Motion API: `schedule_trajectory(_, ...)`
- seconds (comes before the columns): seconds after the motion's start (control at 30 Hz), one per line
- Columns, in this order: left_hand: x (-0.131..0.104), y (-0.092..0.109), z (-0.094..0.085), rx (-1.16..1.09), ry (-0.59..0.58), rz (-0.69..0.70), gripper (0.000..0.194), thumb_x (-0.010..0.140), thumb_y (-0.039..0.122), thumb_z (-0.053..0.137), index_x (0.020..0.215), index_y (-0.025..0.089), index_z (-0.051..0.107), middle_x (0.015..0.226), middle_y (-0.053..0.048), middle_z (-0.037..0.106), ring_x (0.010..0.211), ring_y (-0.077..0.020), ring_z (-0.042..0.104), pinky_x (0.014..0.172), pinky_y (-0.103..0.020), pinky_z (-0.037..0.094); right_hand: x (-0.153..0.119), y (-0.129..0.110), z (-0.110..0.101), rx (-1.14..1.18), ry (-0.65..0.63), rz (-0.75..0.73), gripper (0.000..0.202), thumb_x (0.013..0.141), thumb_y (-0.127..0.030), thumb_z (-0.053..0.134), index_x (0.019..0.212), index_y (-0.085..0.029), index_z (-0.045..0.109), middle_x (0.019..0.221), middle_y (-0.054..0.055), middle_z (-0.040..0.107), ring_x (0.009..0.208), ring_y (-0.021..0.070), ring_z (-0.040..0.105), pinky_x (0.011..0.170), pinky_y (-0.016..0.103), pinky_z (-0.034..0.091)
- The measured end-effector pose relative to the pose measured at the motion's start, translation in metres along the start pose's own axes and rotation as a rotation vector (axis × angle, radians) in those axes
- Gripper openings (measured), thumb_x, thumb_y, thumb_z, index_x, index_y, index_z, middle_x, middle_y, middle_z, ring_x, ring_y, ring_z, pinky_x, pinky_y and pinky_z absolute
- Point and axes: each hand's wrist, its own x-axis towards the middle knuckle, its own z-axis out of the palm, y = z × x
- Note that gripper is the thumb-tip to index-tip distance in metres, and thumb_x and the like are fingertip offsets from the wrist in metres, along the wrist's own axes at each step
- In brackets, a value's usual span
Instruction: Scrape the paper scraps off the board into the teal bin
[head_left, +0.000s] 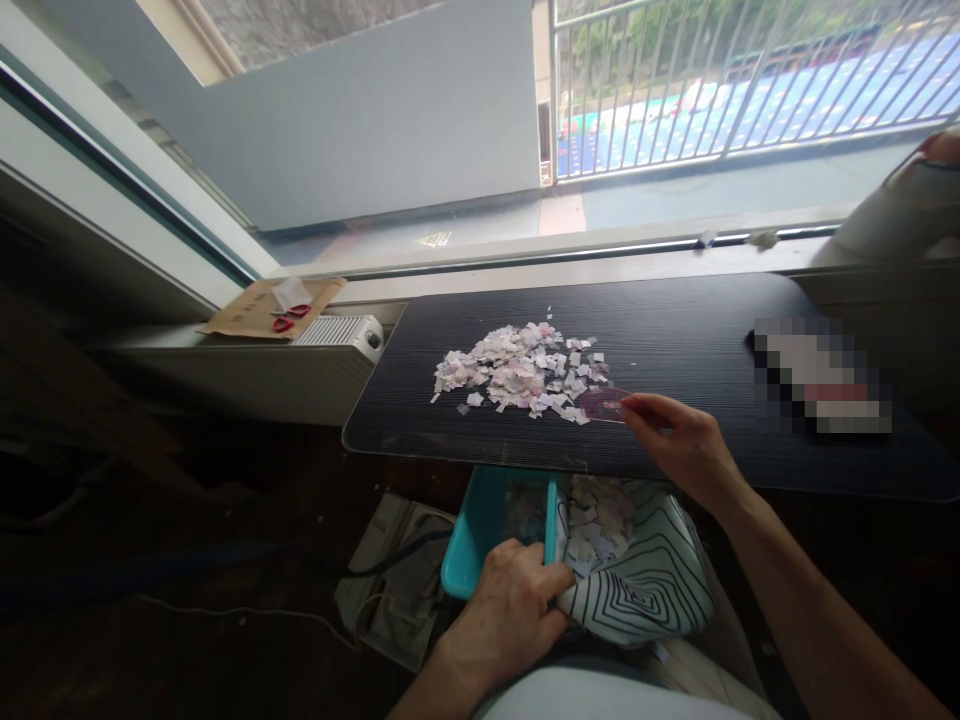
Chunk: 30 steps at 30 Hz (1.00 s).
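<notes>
A loose heap of small torn paper pieces [517, 365], white with pinkish and lilac tints, is spread over the dark wood-grain table [675, 330]. At the heap's right edge, my right hand [671, 425] pinches a thin, see-through pink piece [600, 404] low over the tabletop; its exact kind is not clear. Below the table's front edge, my left hand [521, 590] is closed on the rim of a teal plastic bin [472, 545], with a patterned cloth [637, 590] against its fingers. Some scraps lie inside the bin, and more paper pieces [600, 520] rest on the cloth.
A blurred-out object [817, 375] lies on the table's right side. Red-handled scissors [291, 317] sit on a brown paper envelope [270, 305] by the window, near a white radiator [341, 332]. A pale box [401, 590] with cables stands on the floor, left of the bin.
</notes>
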Motion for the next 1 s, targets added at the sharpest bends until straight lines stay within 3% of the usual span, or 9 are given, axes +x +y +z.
schedule_trajectory(0.17, -0.004, 0.001, 0.004, 0.006, 0.032, -0.011, 0.002, 0.077, 0.023, 0.059, 0.078, 0.022, 0.060, 0.072, 0.000, 0.055, 0.069, -0.0171, 0.049, 0.066, -0.029, 0.033, -0.004, -0.002, -0.004, -0.067, -0.053, 0.025, 0.022, 0.078, -0.036, 0.059, 0.090, -0.022, 0.071, 0.083, 0.002, 0.073, 0.074, 0.0185, 0.067, 0.070, 0.030, 0.051)
schedule_trajectory(0.37, -0.004, 0.007, 0.000, 0.014, 0.010, -0.026, 0.001, 0.076, 0.022, 0.060, 0.076, 0.021, 0.060, 0.071, 0.000, 0.055, 0.068, -0.0174, 0.050, 0.066, -0.029, 0.034, 0.005, 0.000, -0.001, -0.027, 0.018, -0.020, 0.024, 0.079, -0.037, 0.058, 0.092, -0.021, 0.071, 0.086, 0.003, 0.073, 0.074, 0.0180, 0.066, 0.071, 0.029, 0.050)
schedule_trajectory(0.7, -0.007, 0.029, 0.000, 0.056, 0.004, -0.145, 0.002, 0.078, 0.021, 0.058, 0.076, 0.021, 0.059, 0.072, 0.000, 0.057, 0.070, -0.0180, 0.053, 0.067, -0.029, 0.036, 0.010, 0.001, -0.005, -0.050, -0.060, -0.095, 0.024, 0.078, -0.035, 0.056, 0.090, -0.020, 0.071, 0.079, 0.003, 0.073, 0.070, 0.0183, 0.067, 0.066, 0.028, 0.049)
schedule_trajectory(0.9, -0.004, 0.044, 0.000, 0.056, 0.000, -0.230, 0.002, 0.078, 0.021, 0.059, 0.076, 0.021, 0.059, 0.074, -0.001, 0.058, 0.073, -0.0191, 0.054, 0.069, -0.029, 0.037, 0.025, -0.005, 0.007, -0.030, -0.128, -0.194, 0.028, 0.080, -0.035, 0.053, 0.093, -0.019, 0.072, 0.079, 0.005, 0.073, 0.068, 0.0177, 0.065, 0.063, 0.027, 0.049)
schedule_trajectory(1.0, -0.003, 0.049, 0.003, 0.027, -0.007, -0.241, 0.001, 0.078, 0.020, 0.059, 0.077, 0.021, 0.059, 0.075, -0.001, 0.058, 0.074, -0.0191, 0.054, 0.070, -0.029, 0.037, 0.021, -0.003, 0.001, -0.072, -0.156, -0.178, 0.027, 0.080, -0.036, 0.053, 0.091, -0.020, 0.072, 0.076, 0.004, 0.072, 0.066, 0.0174, 0.064, 0.061, 0.027, 0.048)
